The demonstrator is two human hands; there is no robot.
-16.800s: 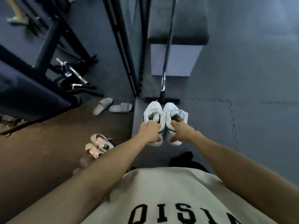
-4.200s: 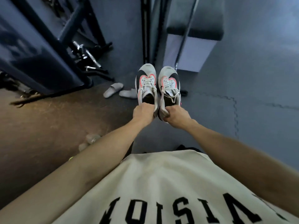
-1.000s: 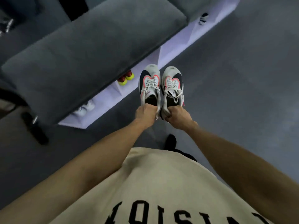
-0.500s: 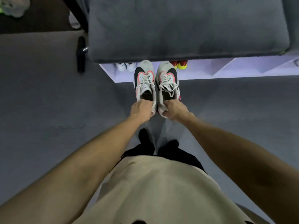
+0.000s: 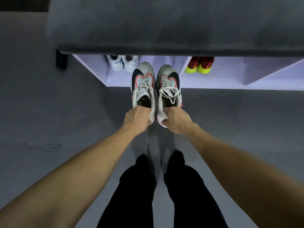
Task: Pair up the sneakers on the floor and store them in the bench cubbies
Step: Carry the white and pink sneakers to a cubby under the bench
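I hold a pair of grey, black and pink sneakers side by side, toes pointing at the bench. My left hand (image 5: 137, 119) grips the heel of the left sneaker (image 5: 142, 83). My right hand (image 5: 176, 120) grips the heel of the right sneaker (image 5: 168, 83). Both shoes hang in front of the white cubby row (image 5: 230, 79) under the grey cushioned bench top (image 5: 164, 27). Their toes overlap the opening of the cubby between two filled ones. A white pair (image 5: 121, 62) sits in the cubby to the left, a red and yellow pair (image 5: 199, 65) in the cubby to the right.
Grey mat flooring (image 5: 49, 112) spreads in front of the bench. A black bench leg (image 5: 61, 61) stands at the left end. My legs in black trousers (image 5: 161, 186) are below the shoes. More cubby dividers continue to the right.
The view has closed in on the bench, so the cubbies look larger. The shoes' toes now reach over the cubby openings. Both hands keep the same hold.
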